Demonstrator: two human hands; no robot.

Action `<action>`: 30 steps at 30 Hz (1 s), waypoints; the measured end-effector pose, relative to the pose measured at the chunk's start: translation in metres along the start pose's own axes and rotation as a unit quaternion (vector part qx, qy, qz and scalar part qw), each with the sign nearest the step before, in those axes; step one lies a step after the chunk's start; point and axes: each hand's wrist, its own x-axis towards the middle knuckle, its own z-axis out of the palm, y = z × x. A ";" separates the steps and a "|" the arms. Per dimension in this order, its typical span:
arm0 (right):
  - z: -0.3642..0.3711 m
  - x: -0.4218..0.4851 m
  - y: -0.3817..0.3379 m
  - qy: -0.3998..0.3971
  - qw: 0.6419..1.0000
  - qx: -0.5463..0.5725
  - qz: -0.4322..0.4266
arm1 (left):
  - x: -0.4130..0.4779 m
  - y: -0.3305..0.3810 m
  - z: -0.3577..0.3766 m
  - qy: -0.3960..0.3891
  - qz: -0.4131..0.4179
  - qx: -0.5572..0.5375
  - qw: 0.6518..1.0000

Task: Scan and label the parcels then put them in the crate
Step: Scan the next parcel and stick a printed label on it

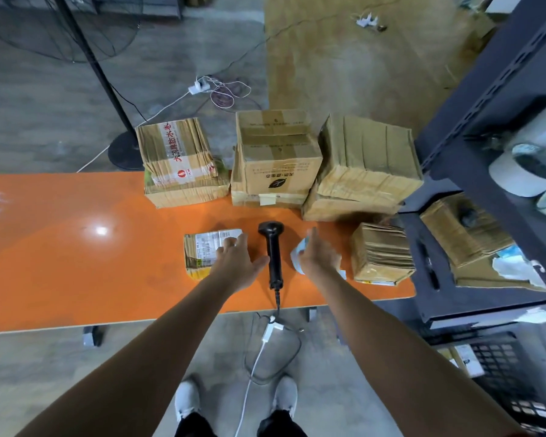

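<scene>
Your left hand lies flat on the small parcel, fingers straight and gripping nothing. It sits on the orange table, just left of the scanner. Your right hand covers the white labels; I cannot tell whether it grips them or only rests there. To scan well, slide your left fingers clear of the printed barcode, press the parcel steady, and take the scanner by its handle so the head faces the code. Mind the cable hanging off the table edge. The black crate waits on the floor at your right.
</scene>
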 end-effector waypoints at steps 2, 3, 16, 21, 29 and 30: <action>-0.012 -0.004 0.005 -0.003 0.997 0.082 -0.007 | 0.002 0.003 -0.002 -0.003 0.001 -0.022 1.000; -0.018 -0.006 0.007 -0.002 0.992 0.126 -0.015 | 0.002 0.006 -0.004 -0.003 0.002 -0.041 0.999; -0.076 -0.044 -0.016 -0.121 0.901 0.364 -0.201 | -0.002 0.026 -0.052 0.034 0.010 -0.326 0.945; -0.076 -0.054 -0.041 -0.129 0.885 0.399 -0.201 | -0.009 0.012 -0.067 0.061 0.040 -0.371 0.926; -0.072 -0.061 -0.066 -0.115 0.890 0.376 -0.230 | -0.015 -0.017 -0.080 0.052 0.059 -0.416 0.906; -0.072 -0.062 -0.068 -0.120 0.890 0.374 -0.232 | -0.016 -0.020 -0.081 0.051 0.064 -0.410 0.908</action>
